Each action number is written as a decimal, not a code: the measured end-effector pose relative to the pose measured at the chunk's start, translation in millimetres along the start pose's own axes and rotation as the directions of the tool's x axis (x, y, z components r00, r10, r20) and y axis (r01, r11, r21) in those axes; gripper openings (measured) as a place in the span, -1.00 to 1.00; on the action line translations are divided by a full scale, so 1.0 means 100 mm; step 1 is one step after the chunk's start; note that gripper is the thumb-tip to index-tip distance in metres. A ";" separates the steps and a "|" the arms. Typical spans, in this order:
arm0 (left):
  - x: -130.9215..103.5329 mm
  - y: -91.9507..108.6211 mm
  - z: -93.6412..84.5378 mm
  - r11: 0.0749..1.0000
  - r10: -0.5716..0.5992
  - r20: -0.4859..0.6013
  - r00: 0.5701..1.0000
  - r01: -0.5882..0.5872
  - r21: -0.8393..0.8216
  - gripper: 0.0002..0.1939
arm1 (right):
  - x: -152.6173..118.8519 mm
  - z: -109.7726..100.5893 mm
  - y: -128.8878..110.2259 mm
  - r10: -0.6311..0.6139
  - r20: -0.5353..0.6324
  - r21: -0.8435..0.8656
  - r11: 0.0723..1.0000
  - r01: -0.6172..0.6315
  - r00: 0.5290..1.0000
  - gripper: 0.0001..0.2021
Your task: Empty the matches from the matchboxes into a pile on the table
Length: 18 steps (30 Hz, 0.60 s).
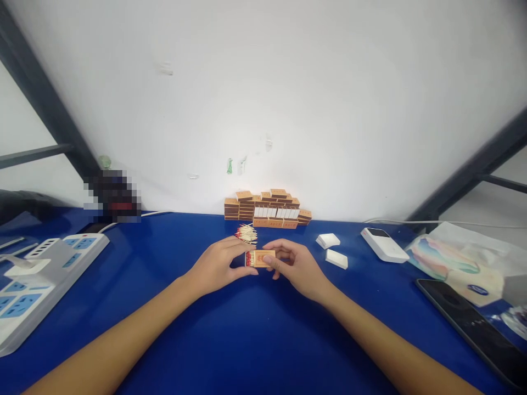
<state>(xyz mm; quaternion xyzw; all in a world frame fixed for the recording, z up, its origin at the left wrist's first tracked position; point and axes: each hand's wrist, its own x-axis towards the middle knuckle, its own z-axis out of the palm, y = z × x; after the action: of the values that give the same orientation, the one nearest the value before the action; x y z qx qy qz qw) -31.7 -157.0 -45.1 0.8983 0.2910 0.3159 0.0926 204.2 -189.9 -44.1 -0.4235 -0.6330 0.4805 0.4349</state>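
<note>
A matchbox is partly slid open, with red match heads showing at its left end. My right hand grips its sleeve, thumb on top and fingers behind. My left hand is at the tray end, its thumb and fingers on either side of the exposed matches. Just behind lies a pile of loose matches. Farther back, against the wall, stand stacked matchboxes, with several white pieces upright among them. Small white trays lie to the right of my right hand.
A power strip with a plugged-in adapter lies at the left. On the right are a white device with a dark screen, a tissue pack and a black phone. A white cable runs along the wall.
</note>
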 end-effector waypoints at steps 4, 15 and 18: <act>0.01 0.02 -0.04 1.000 -0.025 0.006 1.000 0.025 0.000 -0.56 | 0.02 -0.04 0.03 0.015 0.010 0.026 1.000 -0.015 1.000 -0.59; 0.05 -0.25 -0.18 0.977 -0.198 0.041 0.979 0.194 0.088 -0.57 | 0.22 -1.32 -0.03 0.010 -0.334 -0.357 0.924 -0.136 0.943 -0.59; 0.06 -0.25 -0.16 0.974 -0.214 0.053 0.975 0.209 0.090 -0.56 | 0.42 -1.67 0.00 -0.008 -0.469 -0.376 0.907 -0.192 0.883 -0.67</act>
<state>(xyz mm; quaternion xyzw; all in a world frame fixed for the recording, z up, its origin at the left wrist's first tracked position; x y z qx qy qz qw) -49.7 -133.9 -38.3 0.8748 0.3949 0.2634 0.0969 353.6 -109.7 -11.5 -0.6372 -0.5770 0.2426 0.4496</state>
